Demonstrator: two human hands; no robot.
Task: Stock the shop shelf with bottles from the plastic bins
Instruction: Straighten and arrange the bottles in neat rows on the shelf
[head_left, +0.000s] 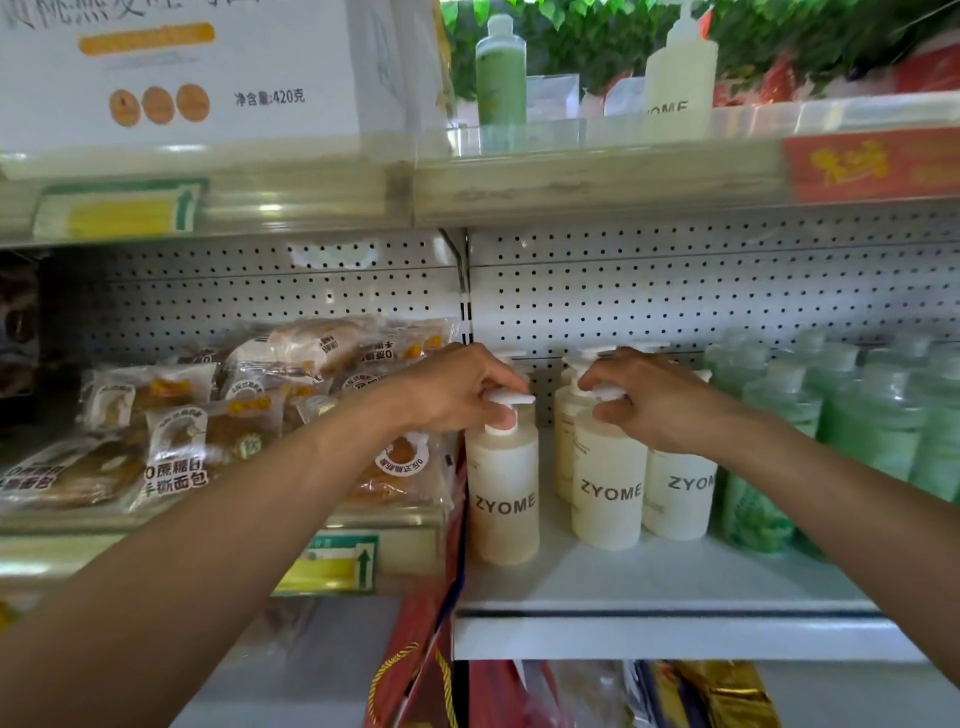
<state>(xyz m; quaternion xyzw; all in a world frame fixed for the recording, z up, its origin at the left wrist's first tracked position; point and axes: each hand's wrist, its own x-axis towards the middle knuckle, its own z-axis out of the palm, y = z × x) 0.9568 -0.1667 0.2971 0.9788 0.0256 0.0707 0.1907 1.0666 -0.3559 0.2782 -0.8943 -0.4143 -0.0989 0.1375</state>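
Two bare hands up at the middle shelf (649, 587), each on a pump bottle.

Left hand (457, 387): fingers curled over and pinching the white pump head of the left ZYOME bottle (503, 499), thumb tucked under the spout. Bottle upright, long axis vertical, standing at the shelf's left end, near the front edge. Pump spout pointing right, toward the neighbouring bottles; ZYOME lettering facing forward.

Right hand (649, 397): fingers bent and closed on the pump head of the middle ZYOME bottle (608, 488), thumb below the spout. Bottle upright too, axis vertical, a little further back from the front edge than the left one and apart from it by a gap. Spout partly hidden by the fingers; direction hard to tell. Label forward.

Just beside it on the right, touching or nearly so, a third ZYOME bottle (678, 493), upright, its top hidden behind the right wrist. Behind these, more pale pump bottles (563, 431) in a back row against the pegboard wall (675, 291).

Toward the shelf's right end, a block of green bottles (857, 415) with clear caps, all upright, rows running back to the wall.

On the neighbouring shelf to the left, wrapped bread packs (208, 415) piled up. On the top shelf, a green bottle (501, 73) and a pale pump bottle (680, 78), both upright, and a white carton (197, 67) at the left.
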